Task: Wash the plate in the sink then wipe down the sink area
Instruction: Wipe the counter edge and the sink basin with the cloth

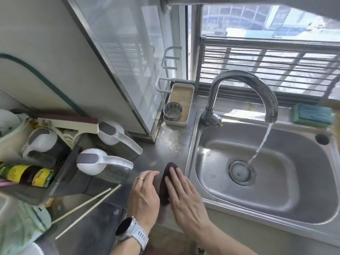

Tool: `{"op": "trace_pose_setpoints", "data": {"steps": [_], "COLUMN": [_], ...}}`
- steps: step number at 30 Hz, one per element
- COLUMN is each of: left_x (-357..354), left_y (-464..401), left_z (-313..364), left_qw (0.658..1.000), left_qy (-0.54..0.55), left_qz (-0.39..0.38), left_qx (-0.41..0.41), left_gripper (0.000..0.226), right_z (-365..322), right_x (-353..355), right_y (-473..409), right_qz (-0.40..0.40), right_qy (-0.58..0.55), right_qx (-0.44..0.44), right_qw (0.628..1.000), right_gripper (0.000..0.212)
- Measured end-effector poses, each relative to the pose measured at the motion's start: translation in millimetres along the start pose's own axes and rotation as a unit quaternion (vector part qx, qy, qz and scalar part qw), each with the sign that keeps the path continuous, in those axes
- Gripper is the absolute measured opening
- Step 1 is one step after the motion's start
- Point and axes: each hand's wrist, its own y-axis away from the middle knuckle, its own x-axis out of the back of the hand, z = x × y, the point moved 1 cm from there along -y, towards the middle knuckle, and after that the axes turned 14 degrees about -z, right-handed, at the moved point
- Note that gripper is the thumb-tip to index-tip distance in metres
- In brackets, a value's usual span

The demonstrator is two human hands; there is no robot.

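The right hand [185,197] lies flat with straight fingers pressed on a dark cloth [165,183], which sits on the steel counter [165,144] just left of the sink [276,181]. The left hand [145,196], with a ring and a wrist watch [127,229], rests beside the cloth, its fingers loosely curled against the counter and holding nothing. Water runs from the tap [244,85] toward the drain [241,172]. A sponge [312,115] lies on the rim behind the basin. Two chopsticks [86,208] lie to the left. No plate can be made out.
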Motion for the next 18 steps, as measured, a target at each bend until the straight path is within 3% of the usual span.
{"op": "trace_pose_setpoints", "data": {"steps": [3,5,7,11,14,18], "left_x": [0,-2,-5,-11,-18,-32], "left_y": [-6,-9,-9,-13,-17,-23], "left_z": [2,3,2,11,26,45], "left_qw": [1.0,1.0,1.0,1.0,1.0,0.997], "left_qy": [-0.008,-0.013,-0.014,-0.001,-0.008,-0.036], "left_qz": [0.007,0.009,0.013,0.009,-0.009,-0.042], "left_qx": [-0.008,-0.007,-0.011,-0.009,-0.022,-0.054], "left_gripper": [0.038,0.037,0.039,0.041,0.04,0.037], "right_z": [27,55,66,20,-8,30], "right_x": [27,46,43,6,-15,-12], "right_y": [-67,-104,-115,-51,8,76], "right_qz": [0.071,0.061,0.072,0.082,0.051,0.029], "right_qy": [-0.064,-0.149,-0.186,-0.218,-0.152,-0.072], "right_qx": [-0.154,-0.272,-0.316,-0.257,-0.217,-0.162], "right_qw": [0.983,0.949,0.927,0.938,0.963,0.984], "right_gripper": [0.056,0.062,0.062,0.065,0.063,0.053]}}
